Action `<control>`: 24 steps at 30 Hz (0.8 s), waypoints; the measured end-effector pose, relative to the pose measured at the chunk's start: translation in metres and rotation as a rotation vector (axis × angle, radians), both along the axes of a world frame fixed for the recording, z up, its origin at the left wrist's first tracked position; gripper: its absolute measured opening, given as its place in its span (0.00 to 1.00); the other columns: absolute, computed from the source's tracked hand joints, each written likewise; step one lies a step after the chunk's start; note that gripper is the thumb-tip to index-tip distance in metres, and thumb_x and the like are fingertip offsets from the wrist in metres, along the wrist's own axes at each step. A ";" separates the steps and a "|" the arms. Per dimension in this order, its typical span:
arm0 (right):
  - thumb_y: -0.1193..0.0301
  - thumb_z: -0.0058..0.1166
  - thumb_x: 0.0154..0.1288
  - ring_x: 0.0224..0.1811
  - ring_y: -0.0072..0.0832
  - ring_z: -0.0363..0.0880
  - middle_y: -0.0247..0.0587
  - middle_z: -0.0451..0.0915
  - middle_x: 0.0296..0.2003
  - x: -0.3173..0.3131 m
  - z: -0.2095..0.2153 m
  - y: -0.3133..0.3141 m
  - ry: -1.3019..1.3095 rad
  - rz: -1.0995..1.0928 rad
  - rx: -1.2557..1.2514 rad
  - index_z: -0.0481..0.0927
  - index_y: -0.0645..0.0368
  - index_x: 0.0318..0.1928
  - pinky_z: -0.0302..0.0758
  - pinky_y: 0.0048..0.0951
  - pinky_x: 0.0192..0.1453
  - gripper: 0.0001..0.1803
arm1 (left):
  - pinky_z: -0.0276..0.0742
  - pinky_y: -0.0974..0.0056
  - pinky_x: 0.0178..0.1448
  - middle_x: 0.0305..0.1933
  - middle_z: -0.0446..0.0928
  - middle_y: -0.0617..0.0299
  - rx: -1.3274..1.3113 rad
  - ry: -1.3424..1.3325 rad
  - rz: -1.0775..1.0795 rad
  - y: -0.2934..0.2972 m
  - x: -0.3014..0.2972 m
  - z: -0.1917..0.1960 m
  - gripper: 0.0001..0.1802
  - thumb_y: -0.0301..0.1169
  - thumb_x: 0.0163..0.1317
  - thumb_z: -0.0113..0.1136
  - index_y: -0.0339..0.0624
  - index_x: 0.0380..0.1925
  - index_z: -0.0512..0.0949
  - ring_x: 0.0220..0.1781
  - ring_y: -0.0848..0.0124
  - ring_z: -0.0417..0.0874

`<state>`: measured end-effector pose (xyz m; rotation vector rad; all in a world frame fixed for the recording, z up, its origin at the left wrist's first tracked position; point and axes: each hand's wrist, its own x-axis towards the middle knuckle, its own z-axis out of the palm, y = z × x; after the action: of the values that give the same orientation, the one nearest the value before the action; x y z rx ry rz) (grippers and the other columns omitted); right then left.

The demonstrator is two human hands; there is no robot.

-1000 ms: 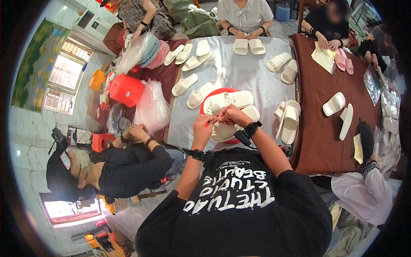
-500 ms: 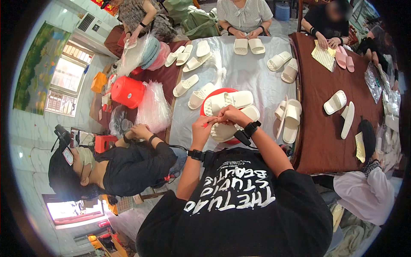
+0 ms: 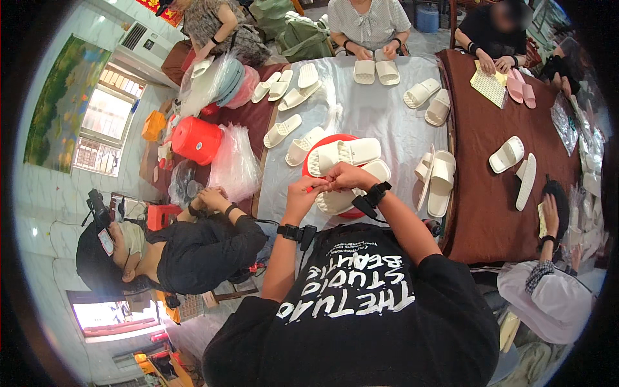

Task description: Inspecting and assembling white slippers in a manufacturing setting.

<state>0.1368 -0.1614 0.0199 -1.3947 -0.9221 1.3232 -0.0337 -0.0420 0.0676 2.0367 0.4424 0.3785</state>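
Two bare hands meet above a group of cream slippers, seen from the head camera. The left hand [image 3: 300, 196] and the right hand [image 3: 348, 176] have their fingers bent inward, with the fingertips brought together; whether a small object is pinched between them cannot be told. Beneath and beside the hands, a red round tray [image 3: 332, 137] on a grey-covered table [image 3: 380, 109] bears the slippers: an upper slipper [image 3: 364, 150] lies sideways just beyond the right hand, a middle slipper [image 3: 378, 170] shows partly beside the right wrist, and a lower slipper [image 3: 333, 204] lies between the forearms, partly hidden by the hands. To the right of the tray, a flat-lying slipper [image 3: 441, 186] rests near the table's edge, next to another slipper tilted on its side. Farther off, a co-worker's hands [image 3: 391, 50] touch a pair of slippers [image 3: 364, 72] at the table's far edge. At left stand a red bucket [image 3: 195, 140] and clear plastic bags [image 3: 233, 162]; at right, a brown-covered table [image 3: 485, 222] carries further slippers, including a pink pair [image 3: 516, 90].
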 end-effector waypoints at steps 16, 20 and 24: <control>0.72 0.61 0.62 0.17 0.13 0.62 0.22 0.72 0.19 0.003 0.003 -0.015 0.344 -0.078 0.019 0.84 0.57 0.30 0.54 0.22 0.21 0.04 | 0.79 0.72 0.45 0.36 0.85 0.64 -0.221 0.002 -0.002 -0.007 0.005 -0.009 0.04 0.24 0.67 0.67 0.35 0.39 0.82 0.39 0.79 0.85; 0.73 0.59 0.61 0.18 0.13 0.63 0.22 0.72 0.20 0.003 0.002 -0.015 0.340 -0.045 0.039 0.84 0.56 0.30 0.55 0.21 0.22 0.04 | 0.79 0.72 0.45 0.37 0.84 0.64 -0.282 -0.042 -0.038 -0.007 0.005 -0.012 0.05 0.23 0.69 0.65 0.35 0.42 0.80 0.39 0.78 0.85; 0.72 0.58 0.63 0.18 0.13 0.63 0.22 0.72 0.20 0.003 0.003 -0.016 0.351 -0.047 0.038 0.83 0.55 0.30 0.56 0.21 0.22 0.05 | 0.79 0.71 0.45 0.37 0.84 0.64 -0.293 -0.060 -0.059 -0.006 0.004 -0.013 0.05 0.24 0.70 0.64 0.35 0.42 0.80 0.39 0.77 0.85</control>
<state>0.1400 -0.1773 0.0226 -1.1012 -0.6699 1.4492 -0.0294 -0.0478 0.0544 1.7449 0.3763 0.3185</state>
